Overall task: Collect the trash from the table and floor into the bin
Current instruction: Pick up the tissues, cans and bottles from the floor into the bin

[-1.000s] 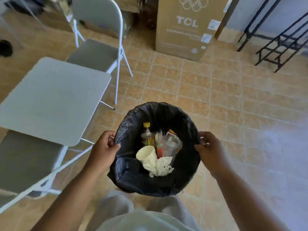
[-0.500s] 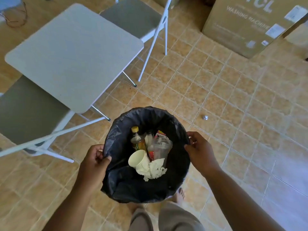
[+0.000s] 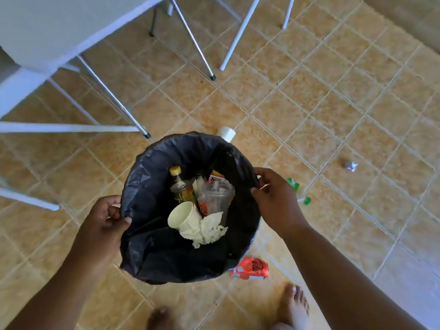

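The person stands over the bin and holds it on 2 sides. The left hand pinches the black bag at the rim, thumb inside and fingers curled outside. The right hand does the same on the other side, its fingers clamped on the rim. I think both hands press the bag to the rim so it does not slip down. I cannot tell if the bin sits on the floor or hangs just above it.

Inside the bin lie a bottle with a yellow cap, a clear cup, a paper cup and a crumpled tissue. They fill only the bottom, so there is room for more.

More trash is on the floor around the bin. A red carton lies just beside it, near the person's bare feet, partly hidden by its edge. A white cup peeks out behind the bin. Green scraps lie just past the right hand. A small shiny ball sits further off. The desk stands at the upper left.

The bin is in the middle of this trash, I think so each piece is a short reach away. To pick 1 up, a hand must first let go of the rim. The red carton looks easiest.
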### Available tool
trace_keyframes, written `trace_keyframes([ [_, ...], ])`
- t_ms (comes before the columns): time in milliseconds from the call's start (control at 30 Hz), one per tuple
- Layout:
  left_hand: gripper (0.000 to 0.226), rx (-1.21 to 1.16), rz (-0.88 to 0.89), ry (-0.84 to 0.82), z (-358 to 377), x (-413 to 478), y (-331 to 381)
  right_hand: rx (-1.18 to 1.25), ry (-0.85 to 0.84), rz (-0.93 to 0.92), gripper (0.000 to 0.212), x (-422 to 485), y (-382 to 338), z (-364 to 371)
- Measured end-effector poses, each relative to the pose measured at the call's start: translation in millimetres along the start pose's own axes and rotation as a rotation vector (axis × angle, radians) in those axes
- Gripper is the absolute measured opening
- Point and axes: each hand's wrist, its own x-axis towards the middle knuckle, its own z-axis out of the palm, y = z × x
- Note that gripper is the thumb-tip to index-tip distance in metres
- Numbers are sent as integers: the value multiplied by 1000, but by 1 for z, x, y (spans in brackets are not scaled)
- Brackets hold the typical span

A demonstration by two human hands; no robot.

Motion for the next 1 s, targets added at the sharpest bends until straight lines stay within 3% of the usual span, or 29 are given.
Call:
trace_keyframes([
  [167,43,-10,46,170,21,66,-47,5,-43,-114,35,66,42,45],
  [300,36,14,71,297,25,108,-73,-38,-47,-234,30,113,56,68],
  [433,40,-26,125,321,24,137,-92,-68,-97,-328,25,141,61,75],
  [567,29,-59,158,335,33,145,-79,-118,-96,-383,21,153,52,74],
  [800,14,241,237,406,41,141,-72,-332,9,-477,30,158,47,80],
  [1000,65,378,433,421,42,147,-69,-595,71,-759,63,155,49,88],
])
